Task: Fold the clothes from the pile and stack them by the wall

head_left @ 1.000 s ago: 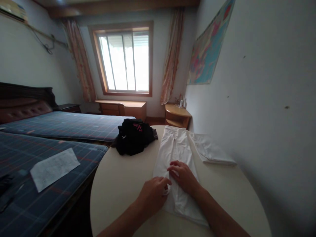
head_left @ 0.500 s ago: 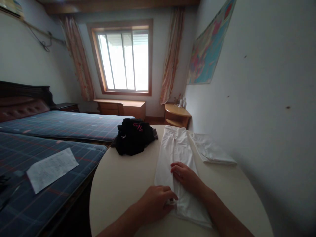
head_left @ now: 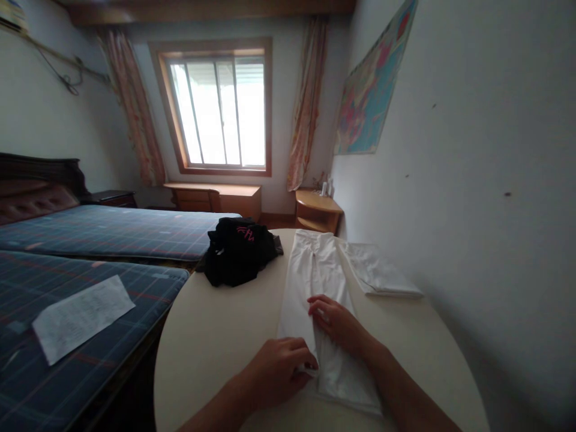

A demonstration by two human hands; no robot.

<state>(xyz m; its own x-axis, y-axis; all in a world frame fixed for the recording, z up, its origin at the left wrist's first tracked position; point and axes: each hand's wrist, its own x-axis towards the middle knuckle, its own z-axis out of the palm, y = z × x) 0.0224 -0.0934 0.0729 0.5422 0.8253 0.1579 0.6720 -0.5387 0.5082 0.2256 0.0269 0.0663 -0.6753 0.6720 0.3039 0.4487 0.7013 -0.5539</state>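
White trousers (head_left: 297, 282) lie lengthwise on the round cream table (head_left: 216, 336), waistband at the far end and legs toward me. My left hand (head_left: 281, 369) is closed at the near end of the left leg, pinching its hem between thumb and fingers. Farther up, my right hand (head_left: 335, 321) rests over the middle of the legs; its fingers are curled and pinch the fabric along the inner edge. Its thumb is partly hidden. To the right of the trousers lies a folded white garment (head_left: 382, 273).
A crumpled black garment (head_left: 238, 252) with pink lettering sits at the table's far left. Left of the table stand beds with blue plaid mattresses (head_left: 135, 234), a sheet of paper (head_left: 85, 318) on the nearer one. A wall (head_left: 486, 252) runs along the right.
My left fingers have lifted the hem slightly and drawn it a little to the left. The fingers of my right hand have curled more over the fabric. The view has shifted slightly.
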